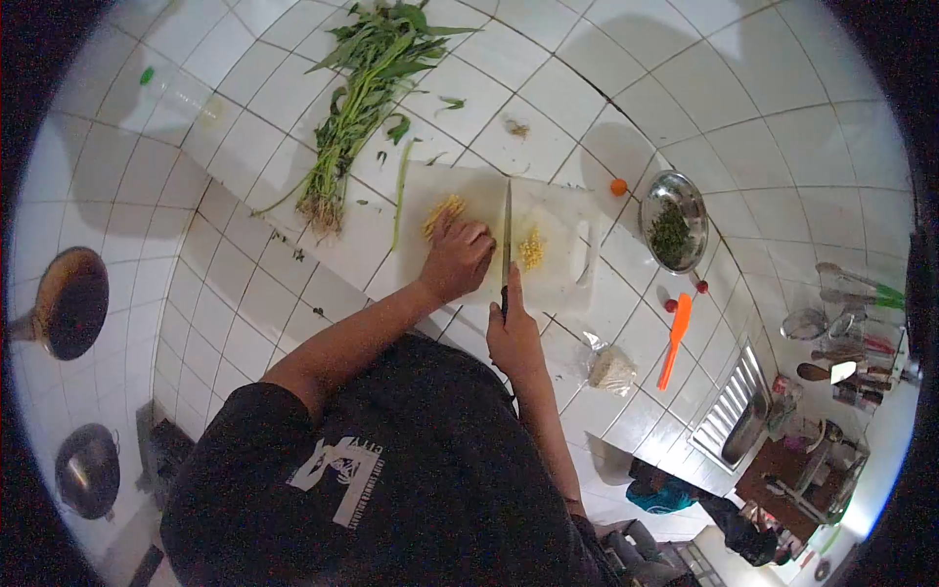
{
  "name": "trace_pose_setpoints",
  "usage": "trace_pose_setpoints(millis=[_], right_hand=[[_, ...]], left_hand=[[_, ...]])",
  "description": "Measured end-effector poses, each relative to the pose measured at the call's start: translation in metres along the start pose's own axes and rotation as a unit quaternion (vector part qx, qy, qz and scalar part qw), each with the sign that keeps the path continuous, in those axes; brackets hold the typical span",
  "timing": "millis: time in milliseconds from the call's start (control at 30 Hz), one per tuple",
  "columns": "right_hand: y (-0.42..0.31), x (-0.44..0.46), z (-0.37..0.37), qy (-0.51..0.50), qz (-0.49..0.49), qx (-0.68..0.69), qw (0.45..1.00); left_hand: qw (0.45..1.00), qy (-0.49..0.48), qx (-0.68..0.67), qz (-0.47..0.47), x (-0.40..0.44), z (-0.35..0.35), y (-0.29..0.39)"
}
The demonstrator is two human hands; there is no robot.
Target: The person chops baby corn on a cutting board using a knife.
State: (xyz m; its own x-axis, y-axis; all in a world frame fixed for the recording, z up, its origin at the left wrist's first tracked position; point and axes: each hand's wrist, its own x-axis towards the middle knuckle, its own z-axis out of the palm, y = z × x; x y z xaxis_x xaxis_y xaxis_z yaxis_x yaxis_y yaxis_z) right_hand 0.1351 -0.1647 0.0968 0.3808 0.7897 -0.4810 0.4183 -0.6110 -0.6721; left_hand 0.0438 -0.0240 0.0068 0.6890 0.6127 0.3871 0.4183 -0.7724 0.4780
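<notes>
My right hand is wrapped round the dark handle of a long kitchen knife, its index finger stretched along the blade. The blade stands over the white cutting board, between two groups of yellow pieces. Left of it, my left hand presses with curled fingers on yellow strips whose kind I cannot make out; part of them is hidden under the fingers. To the right of the blade lies a small heap of finely cut yellow bits.
A bunch of leafy greens with roots lies at the upper left. On the right are a metal bowl of chopped greens, an orange spatula, a small orange fruit and a plastic bag. A sink lies farther right.
</notes>
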Motion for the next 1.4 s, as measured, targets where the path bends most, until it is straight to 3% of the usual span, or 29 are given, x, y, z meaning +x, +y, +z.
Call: trace_pose_setpoints(millis=[400, 467, 500, 567, 667, 767, 967, 1300, 1400], right_hand=[[0.005, 0.027, 0.004, 0.013, -0.011, -0.030, 0.999], [0.013, 0.019, 0.007, 0.056, -0.100, -0.037, 0.993], [0.007, 0.018, 0.006, 0.056, -0.100, -0.038, 0.993], [-0.004, 0.014, 0.005, 0.005, -0.001, -0.015, 1.000], [0.010, 0.030, 0.021, 0.037, -0.038, 0.001, 0.999], [-0.003, 0.038, 0.012, 0.019, 0.003, -0.003, 1.000], [0.004, 0.023, 0.005, 0.021, -0.059, -0.045, 0.997], [0.002, 0.041, 0.016, 0.044, -0.029, -0.026, 0.998], [0.007, 0.036, 0.013, 0.060, -0.045, -0.010, 0.997]], left_hand=[[1.000, -0.013, -0.011, -0.004, -0.001, 0.005, -0.003], [1.000, -0.021, -0.009, 0.009, 0.000, 0.001, -0.002], [1.000, -0.021, -0.009, 0.008, 0.000, 0.001, -0.002], [0.998, -0.052, -0.016, -0.020, -0.002, 0.002, -0.001], [0.999, -0.041, 0.031, 0.007, -0.013, 0.027, -0.018], [0.996, -0.017, 0.076, 0.040, -0.012, 0.029, -0.021], [0.999, -0.034, -0.004, -0.001, -0.001, 0.001, -0.001], [0.998, -0.002, 0.044, 0.040, -0.013, 0.025, -0.019], [1.000, -0.015, 0.014, 0.011, -0.006, 0.015, -0.011]])
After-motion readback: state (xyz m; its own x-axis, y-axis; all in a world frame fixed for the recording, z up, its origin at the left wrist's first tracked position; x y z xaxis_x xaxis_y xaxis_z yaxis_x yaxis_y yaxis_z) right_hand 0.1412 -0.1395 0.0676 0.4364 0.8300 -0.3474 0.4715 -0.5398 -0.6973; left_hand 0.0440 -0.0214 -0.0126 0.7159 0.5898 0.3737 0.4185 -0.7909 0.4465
